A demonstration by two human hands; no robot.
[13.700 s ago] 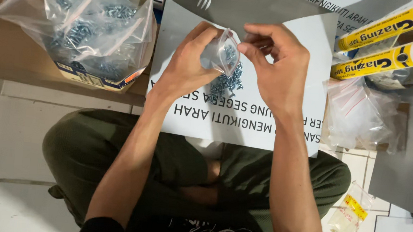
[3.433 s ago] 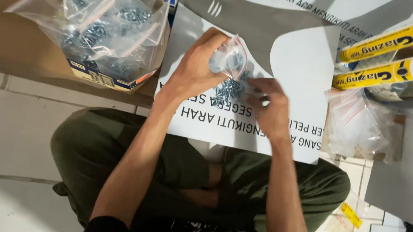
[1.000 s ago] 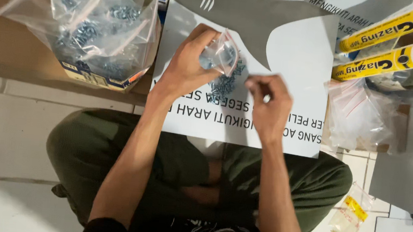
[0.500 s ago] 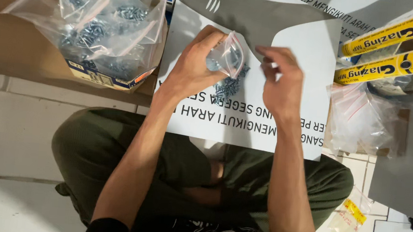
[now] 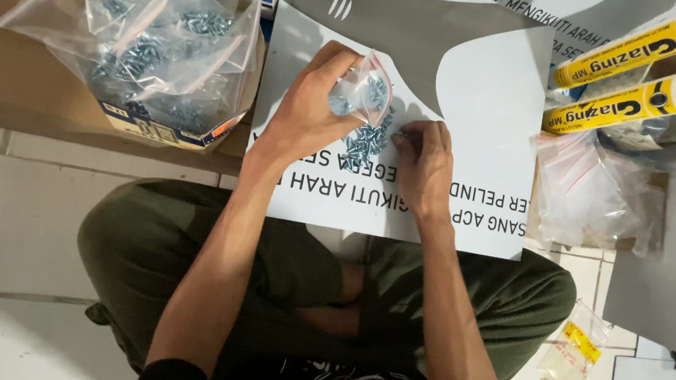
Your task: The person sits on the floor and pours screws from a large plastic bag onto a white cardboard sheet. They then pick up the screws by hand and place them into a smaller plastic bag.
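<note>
My left hand holds up a small clear zip bag with a few silvery screws inside. Below the bag a loose pile of small screws lies on a white printed panel across my lap. My right hand rests on the panel just right of the pile, its fingertips pinched at the pile's edge on what looks like a screw. Both forearms reach forward over my crossed legs in green trousers.
A cardboard box holding several filled screw bags stands at the upper left. Two yellow sealant tubes lie at the upper right above a heap of empty clear bags. One small bag lies on the tiled floor.
My right hand has dropped from the mouth of the small bag down to the screw pile on the panel. The left hand keeps the bag held up in about the same place.
</note>
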